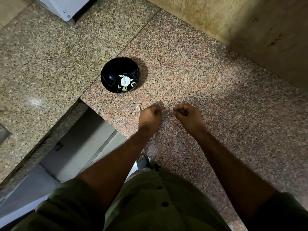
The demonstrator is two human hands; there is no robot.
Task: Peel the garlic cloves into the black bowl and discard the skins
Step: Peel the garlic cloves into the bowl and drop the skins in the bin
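The black bowl (108, 75) stands on the granite counter and holds several pale peeled garlic cloves (125, 81) on its bottom. My left hand (150, 116) hovers low over the counter, just in front of the bowl, with its fingers curled in. A pale strip of garlic skin (139, 107) sticks out at its far left side, and the hand seems to grip it. My right hand (189, 115) is beside it, a small gap apart. Its fingers are curled toward the thumb, and nothing shows plainly between them.
The speckled granite counter (208, 84) runs on to the right and the back, where it meets a beige wall (250, 22). Its edge drops to a floor gap (80, 147) on the left. A white appliance (66, 7) stands at the back left.
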